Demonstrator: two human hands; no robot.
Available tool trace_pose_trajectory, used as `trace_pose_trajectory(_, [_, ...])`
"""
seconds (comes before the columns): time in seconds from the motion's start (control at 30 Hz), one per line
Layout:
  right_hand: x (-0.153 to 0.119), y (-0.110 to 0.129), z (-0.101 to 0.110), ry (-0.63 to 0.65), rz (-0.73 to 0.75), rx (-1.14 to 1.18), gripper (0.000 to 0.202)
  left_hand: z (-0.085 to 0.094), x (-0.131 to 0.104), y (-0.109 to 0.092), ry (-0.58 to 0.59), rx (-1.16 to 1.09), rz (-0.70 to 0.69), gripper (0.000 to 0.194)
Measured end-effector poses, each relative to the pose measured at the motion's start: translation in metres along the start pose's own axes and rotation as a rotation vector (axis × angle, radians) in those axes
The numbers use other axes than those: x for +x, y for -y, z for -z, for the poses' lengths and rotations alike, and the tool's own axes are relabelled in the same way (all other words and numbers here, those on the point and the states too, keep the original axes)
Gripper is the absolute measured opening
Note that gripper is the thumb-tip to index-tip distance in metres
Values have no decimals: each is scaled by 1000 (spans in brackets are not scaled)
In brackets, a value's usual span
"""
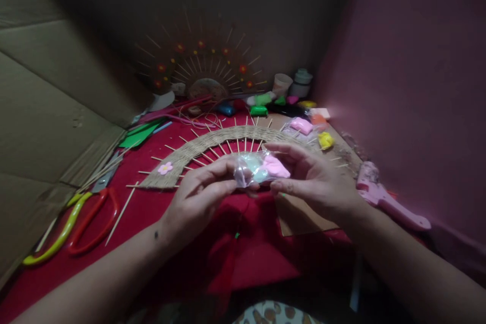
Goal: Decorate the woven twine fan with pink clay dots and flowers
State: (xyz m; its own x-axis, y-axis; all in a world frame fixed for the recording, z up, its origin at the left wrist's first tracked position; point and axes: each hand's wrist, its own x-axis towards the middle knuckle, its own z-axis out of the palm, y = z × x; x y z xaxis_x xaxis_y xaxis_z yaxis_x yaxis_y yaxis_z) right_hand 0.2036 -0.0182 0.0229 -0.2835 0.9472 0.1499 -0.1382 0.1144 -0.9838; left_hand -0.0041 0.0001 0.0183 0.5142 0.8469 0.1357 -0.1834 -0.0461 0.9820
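Observation:
Between my two hands is a small clear plastic packet of pink clay (276, 166), with something pale green inside its left part. My left hand (207, 182) pinches the crinkled left end between thumb and fingers. At the packet's right end, the thumb and fingers of my right hand (311, 172) close round the pink lump. Behind and below the packet lies a half-ring of woven twine (205, 140) with thin sticks poking out both sides. A pink clay flower with a yellow centre (165, 168) sits on its left end.
Scissors with red and yellow handles (94, 223) lie at left, a pink glue gun (391, 200) at right. Several clay packets, among them a yellow one (325, 140), lie at the back right. A flower-decorated stick fan (207, 68) stands against the back wall. Cardboard (56, 106) walls the left side.

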Motion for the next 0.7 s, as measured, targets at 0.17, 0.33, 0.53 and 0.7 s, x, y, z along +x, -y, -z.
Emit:
trace_pose_trajectory(0.17, [-2, 2, -2, 56, -41, 186, 50, 0, 4, 2, -78, -72, 58, 20])
trace_pose_trajectory(0.33, [-3, -1, 0, 58, -75, 128, 46, -2, 6, 6, -161, 147, 126, 8])
trace_pose_trajectory(0.53, [-5, 3, -1, 68, -160, 18, 44, -5, 6, 3, -201, 323, 31, 24])
trace_pose_trajectory(0.7, [-3, 0, -4, 8, -180, 127, 31, -2, 7, 2, -194, 510, -78, 32])
